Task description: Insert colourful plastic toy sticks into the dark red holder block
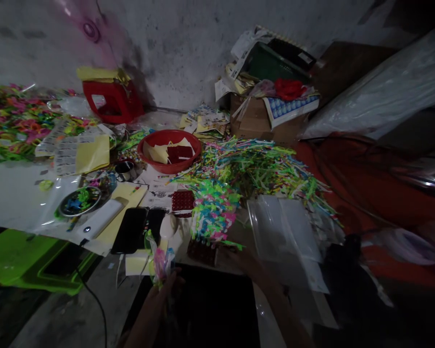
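Note:
My left hand (168, 280) is closed around a small bunch of colourful plastic sticks (160, 261) in pink, green, white and blue, held upright at the near table edge. To its right, my right hand (242, 263) reaches toward the near end of a dark red textured block (202, 252). Its fingers are dim and blurred, so their grip is hidden. Just beyond lies a neat stack of similar sticks (215, 210) with green, pink, blue and white heads. A green stick (235, 245) pokes out close to the right fingertips.
A large loose heap of sticks (264, 164) spreads behind. Clear plastic bags (286, 227) lie at right. Left are a black phone (129, 231), a white power bank (103, 217) and a metal bowl (80, 212). A red basin (145, 162) holds cards. A green stool (18, 261) stands below.

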Available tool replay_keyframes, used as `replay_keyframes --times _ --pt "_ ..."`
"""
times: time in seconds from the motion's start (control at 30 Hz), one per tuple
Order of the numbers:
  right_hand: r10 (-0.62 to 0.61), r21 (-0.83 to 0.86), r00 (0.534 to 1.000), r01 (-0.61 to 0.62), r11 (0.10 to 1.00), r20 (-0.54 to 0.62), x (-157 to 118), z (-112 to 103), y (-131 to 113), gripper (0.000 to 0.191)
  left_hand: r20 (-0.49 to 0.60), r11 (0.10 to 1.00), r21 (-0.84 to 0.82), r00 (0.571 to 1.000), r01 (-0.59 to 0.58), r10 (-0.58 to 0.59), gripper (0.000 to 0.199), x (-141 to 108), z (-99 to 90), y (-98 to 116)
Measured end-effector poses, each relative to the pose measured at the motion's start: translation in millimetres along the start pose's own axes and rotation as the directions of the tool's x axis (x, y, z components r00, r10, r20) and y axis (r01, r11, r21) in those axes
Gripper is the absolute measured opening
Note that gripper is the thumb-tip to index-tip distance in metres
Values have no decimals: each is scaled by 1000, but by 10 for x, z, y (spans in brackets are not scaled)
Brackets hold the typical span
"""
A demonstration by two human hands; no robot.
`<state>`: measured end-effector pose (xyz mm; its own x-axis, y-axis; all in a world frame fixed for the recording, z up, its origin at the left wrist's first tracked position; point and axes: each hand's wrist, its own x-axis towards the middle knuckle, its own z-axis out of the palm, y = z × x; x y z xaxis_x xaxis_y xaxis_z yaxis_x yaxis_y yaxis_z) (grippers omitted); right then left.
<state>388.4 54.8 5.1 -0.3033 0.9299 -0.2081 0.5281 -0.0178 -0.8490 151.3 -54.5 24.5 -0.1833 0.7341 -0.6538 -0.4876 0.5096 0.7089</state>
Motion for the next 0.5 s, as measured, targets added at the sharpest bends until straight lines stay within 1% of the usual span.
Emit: replay_keyframes --times 0.17,0.27,0.4,0.5 --pt "17 13 1000 -16 1000 -17 -26 6 9 31 -10 1000 -22 1000 19 -20 39 12 -18 -10" --pt "-6 32 1000 6 999 13 -36 -10 44 32 -23 999 -26 999 37 -38 40 12 -30 -14" --pt "24 -23 999 -24 999 35 -4 -51 93 33 -49 1000 12 999 1 0 40 3 -18 4" --pt "-11 -59 999 13 998 37 58 -72 130 28 -49 999 41 998 -30 32 39 -27 4 33"
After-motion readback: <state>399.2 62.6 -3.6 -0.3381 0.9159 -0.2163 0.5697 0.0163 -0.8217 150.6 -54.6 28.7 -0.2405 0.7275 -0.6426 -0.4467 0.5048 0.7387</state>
